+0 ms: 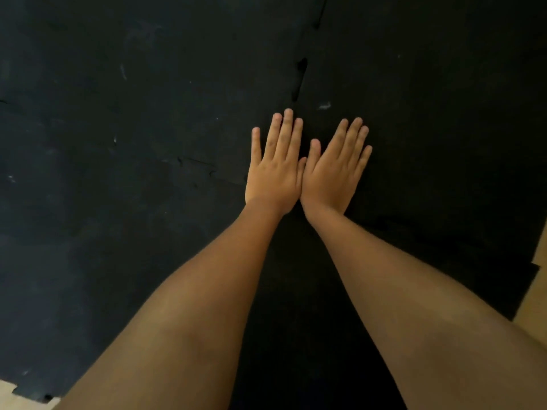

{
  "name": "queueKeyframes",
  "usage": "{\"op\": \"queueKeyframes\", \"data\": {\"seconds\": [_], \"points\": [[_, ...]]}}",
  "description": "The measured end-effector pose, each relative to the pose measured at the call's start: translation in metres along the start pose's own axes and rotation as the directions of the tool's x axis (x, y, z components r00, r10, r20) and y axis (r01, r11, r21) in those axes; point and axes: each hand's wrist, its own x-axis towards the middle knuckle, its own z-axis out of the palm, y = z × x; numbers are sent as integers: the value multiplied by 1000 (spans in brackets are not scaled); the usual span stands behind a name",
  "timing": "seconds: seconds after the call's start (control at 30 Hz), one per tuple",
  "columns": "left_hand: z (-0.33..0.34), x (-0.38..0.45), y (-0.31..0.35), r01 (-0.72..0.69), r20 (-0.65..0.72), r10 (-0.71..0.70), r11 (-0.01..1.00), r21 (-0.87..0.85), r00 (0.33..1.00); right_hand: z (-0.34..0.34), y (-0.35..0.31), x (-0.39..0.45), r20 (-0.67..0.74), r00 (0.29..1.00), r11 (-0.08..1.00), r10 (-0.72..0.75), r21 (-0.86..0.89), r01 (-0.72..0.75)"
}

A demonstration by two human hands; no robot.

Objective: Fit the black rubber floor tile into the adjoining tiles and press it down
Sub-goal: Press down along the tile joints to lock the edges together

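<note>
Black rubber floor tiles fill almost the whole view. My left hand point(273, 167) and my right hand point(334, 170) lie flat, palms down, side by side with their thumbs touching, at the middle of the frame. They rest on the toothed seam point(300, 81) that runs away from me between the left tile point(133, 143) and the right tile point(438, 137). Beyond my fingertips a few interlocking teeth of this seam still show dark gaps. A second, fainter seam point(204, 168) runs leftward from my left hand. Neither hand holds anything.
Pale wooden floor point(535, 297) shows at the right edge past the tile's toothed border, and again at the bottom left corner point(17, 400). My two bare forearms stretch from the bottom of the frame. Small white scuffs dot the tiles.
</note>
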Motion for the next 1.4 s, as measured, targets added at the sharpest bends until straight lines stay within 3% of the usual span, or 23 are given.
{"op": "queueKeyframes", "data": {"seconds": [0.3, 0.43, 0.5, 0.6, 0.7, 0.83, 1.0, 1.13, 1.23, 1.4], "points": [[4, -2, 1, -33, -10, 34, 999, 41, 999, -1, 3, 0, -32, 999, 1000, 9, 18, -8], [-2, -4, 5, -116, 12, 115, 986, 120, 993, -10, 9, 1, 48, 997, 997, -60, 56, 58], [-5, -15, 16, -228, 35, 226, 961, 154, 974, -20, 33, -6, 68, 983, 983, -172, 70, 168], [0, -56, 49, -341, 69, 335, 935, 96, 940, -37, 96, -31, 42, 973, 969, -227, -86, 230], [14, -90, 79, -345, 163, 333, 938, 47, 929, -48, 152, -49, 106, 968, 945, -228, -217, 246], [28, -89, 84, -318, 183, 298, 944, 87, 937, -37, 167, -45, 185, 922, 904, -341, -203, 375], [19, -88, 86, -328, 264, 294, 940, 93, 919, -42, 166, -40, 299, 906, 914, -300, -183, 362], [1, -86, 105, -270, 317, 233, 960, 79, 919, -58, 171, -35, 390, 880, 945, -271, -65, 320], [1, -101, 132, -354, 296, 328, 935, 36, 897, -66, 207, -59, 368, 906, 944, -209, -165, 284], [18, -111, 154, -339, 426, 296, 941, 26, 855, -63, 244, -70, 586, 798, 960, -143, -115, 257]]}}
